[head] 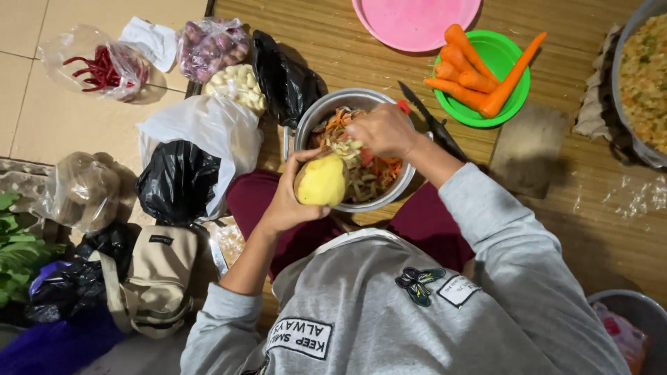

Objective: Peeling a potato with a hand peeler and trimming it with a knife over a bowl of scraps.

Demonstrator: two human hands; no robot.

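Note:
My left hand grips a yellow potato, mostly peeled, and holds it just above the near rim of a metal bowl. The bowl is full of vegetable peelings, orange and pale. My right hand hovers over the bowl right behind the potato, fingers closed around a small peeler whose red end sticks out past the knuckles. A pale strip of peel hangs between the right hand and the potato's top.
Peeled carrots lie on a green plate, a pink plate behind it. A dark knife lies beside the bowl. A big pot of mixed rice stands right. Bags of chillies, shallots and garlic sit left.

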